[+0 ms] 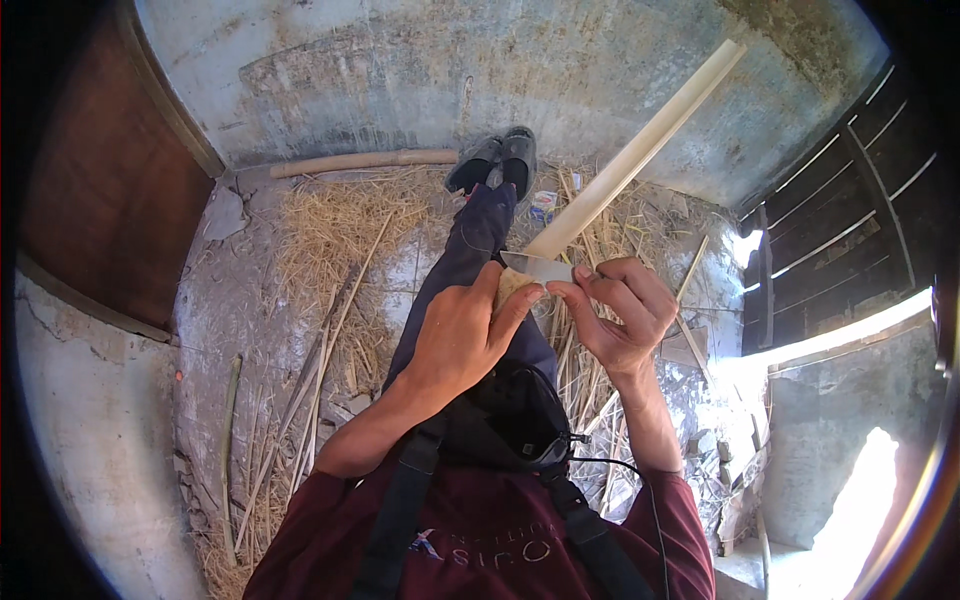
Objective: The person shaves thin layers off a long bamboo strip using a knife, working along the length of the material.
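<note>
A long, pale split bamboo piece point(640, 150) slants from my lap up toward the far right wall. Its near end is in my left hand point(462, 325), with the thumb and fingers closed round it. Across the bamboo, just beyond that thumb, lies a flat grey metal blade point(540, 267). My right hand point(628, 308) pinches the blade's right end between thumb and fingers. The blade's left end meets the left-hand fingers, and I cannot make out a handle there. Both hands are close together above my thighs.
My legs stretch forward to dark shoes point(500, 160) near the stained wall. Straw-like shavings point(335, 240) and thin strips point(330, 350) litter the floor. A round pole point(365, 162) lies along the wall. A black bag point(515, 415) sits at my waist; dark slats point(840, 210) stand right.
</note>
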A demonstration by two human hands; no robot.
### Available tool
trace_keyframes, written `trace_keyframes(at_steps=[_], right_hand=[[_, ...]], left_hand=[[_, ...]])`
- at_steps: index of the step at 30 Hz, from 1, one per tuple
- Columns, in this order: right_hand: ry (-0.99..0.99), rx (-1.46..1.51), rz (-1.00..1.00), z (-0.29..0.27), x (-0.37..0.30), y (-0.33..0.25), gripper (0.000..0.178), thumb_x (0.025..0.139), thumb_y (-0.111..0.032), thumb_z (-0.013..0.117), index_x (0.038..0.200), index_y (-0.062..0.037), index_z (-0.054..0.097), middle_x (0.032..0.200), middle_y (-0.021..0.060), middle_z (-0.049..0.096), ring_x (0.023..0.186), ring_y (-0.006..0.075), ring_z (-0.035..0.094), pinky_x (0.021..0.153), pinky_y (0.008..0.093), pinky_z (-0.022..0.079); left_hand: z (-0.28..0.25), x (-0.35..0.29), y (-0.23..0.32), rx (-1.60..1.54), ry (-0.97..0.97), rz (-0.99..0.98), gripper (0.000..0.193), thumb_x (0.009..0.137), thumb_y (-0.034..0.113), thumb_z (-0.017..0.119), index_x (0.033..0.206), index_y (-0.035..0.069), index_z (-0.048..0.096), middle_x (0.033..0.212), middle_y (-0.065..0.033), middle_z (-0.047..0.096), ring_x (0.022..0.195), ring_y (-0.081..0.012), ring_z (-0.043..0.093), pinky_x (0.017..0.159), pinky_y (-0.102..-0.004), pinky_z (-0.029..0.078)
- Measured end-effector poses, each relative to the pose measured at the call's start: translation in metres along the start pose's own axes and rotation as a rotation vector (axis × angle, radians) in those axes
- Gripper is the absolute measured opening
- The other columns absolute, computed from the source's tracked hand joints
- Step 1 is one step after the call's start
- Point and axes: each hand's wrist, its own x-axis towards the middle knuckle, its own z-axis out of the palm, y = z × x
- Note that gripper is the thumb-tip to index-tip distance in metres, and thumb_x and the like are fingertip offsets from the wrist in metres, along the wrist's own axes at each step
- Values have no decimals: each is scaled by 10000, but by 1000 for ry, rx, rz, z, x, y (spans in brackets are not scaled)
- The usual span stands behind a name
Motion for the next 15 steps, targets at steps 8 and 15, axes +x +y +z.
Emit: trace_keyframes(at_steps=[8,15], right_hand=[[-17,-42,-1,2,-1,5,269,700,-259,968,858,-126,795,747,15,667,561,185,611,479,321,427],[-246,92,82,-4,3,4,266,800,-173,904,1013,-87,770,850,65,683,717,263,689,624,381,522]], left_hand=[[3,2,-4,24,-17,-14,443,1088,403,622,966,-20,572,631,-215,643,617,-453,681,529,-529,495],[-5,3,-10,-66,-103,-144,467,1097,453,584,1058,-5,666,680,-211,671,677,-461,686,592,-524,488]])
